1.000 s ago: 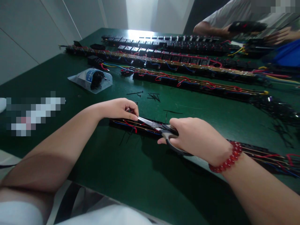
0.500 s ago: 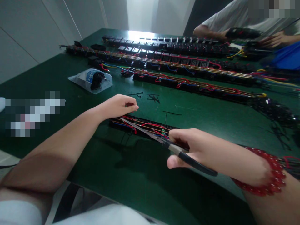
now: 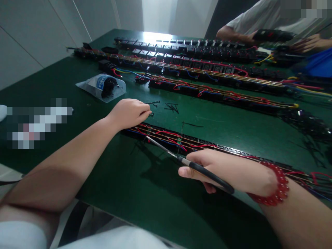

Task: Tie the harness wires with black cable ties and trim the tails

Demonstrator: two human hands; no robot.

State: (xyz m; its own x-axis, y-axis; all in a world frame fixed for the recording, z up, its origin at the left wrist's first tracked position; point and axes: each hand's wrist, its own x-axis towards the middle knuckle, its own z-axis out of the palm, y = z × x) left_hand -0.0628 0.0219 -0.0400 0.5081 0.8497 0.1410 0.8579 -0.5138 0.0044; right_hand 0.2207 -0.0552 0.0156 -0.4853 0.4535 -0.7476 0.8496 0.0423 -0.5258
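Observation:
My right hand (image 3: 207,169), with a red bead bracelet at the wrist, grips a pair of scissors (image 3: 211,176) by its black handles. The blades point left and look closed, their tip by the near side of a long black strip (image 3: 166,138) strung with red, blue and brass-coloured wires. A thin black cable tie (image 3: 182,129) stands up from this strip. Over the strip's left end, my left hand (image 3: 129,114) is closed with thumb and finger pinched; whether something small is between them is hidden.
Several loose cable ties (image 3: 171,108) lie behind the strip. A clear bag (image 3: 86,88) of black ties sits farther left. More wired black strips (image 3: 220,91) stretch across the green table (image 3: 109,186). Another person's hands (image 3: 308,43) work at the far right beside something blue (image 3: 321,65).
My right hand has drawn the scissors slightly toward me, and the blades look closed now. My left hand has shifted slightly left and up, its fingers more curled. The view has tilted a little.

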